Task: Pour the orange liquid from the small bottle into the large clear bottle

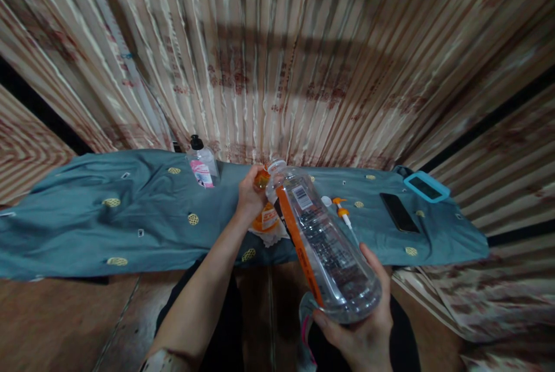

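Observation:
My right hand [362, 326] is wrapped round the base of a large clear plastic bottle [325, 239] with an orange label strip, tilted so its open neck points away from me. My left hand [249, 192] is closed round a small orange bottle [265, 216] that stands on a white cloth on the teal-covered table [130, 216]. The big bottle's mouth sits right at the top of the orange bottle. An orange-and-white pump top [342, 210] lies on the cloth just right of the bottles.
A clear bottle with a black cap and pink label [202, 164] stands at the back of the table. A black phone [399, 213] and a blue-framed device [427, 187] lie at the right end. Striped curtains hang behind.

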`<state>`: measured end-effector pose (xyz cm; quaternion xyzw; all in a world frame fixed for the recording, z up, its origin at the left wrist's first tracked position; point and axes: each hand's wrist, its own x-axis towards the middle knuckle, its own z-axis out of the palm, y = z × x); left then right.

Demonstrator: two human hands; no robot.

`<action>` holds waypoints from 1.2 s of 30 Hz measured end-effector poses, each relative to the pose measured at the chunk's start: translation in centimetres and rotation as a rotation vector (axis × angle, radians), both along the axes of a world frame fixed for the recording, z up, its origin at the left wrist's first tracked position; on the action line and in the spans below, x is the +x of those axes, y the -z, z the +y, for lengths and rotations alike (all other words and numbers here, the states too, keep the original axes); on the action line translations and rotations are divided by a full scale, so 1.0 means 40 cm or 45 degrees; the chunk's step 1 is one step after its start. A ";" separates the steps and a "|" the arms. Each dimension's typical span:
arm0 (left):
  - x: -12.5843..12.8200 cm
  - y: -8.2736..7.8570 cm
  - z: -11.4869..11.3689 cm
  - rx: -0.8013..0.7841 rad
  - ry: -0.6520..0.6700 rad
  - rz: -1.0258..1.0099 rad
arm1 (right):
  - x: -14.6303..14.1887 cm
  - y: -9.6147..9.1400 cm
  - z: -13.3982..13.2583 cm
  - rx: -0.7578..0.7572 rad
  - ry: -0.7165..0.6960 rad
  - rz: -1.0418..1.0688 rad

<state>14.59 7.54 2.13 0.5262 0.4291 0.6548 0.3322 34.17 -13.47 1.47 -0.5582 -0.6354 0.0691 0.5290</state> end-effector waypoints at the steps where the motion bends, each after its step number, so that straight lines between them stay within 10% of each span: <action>1: 0.000 -0.003 -0.001 0.001 -0.003 0.006 | -0.001 -0.001 0.000 -0.003 0.001 0.007; 36: -0.005 -0.009 -0.004 0.028 0.010 0.028 | -0.020 -0.012 -0.001 -0.003 0.014 0.020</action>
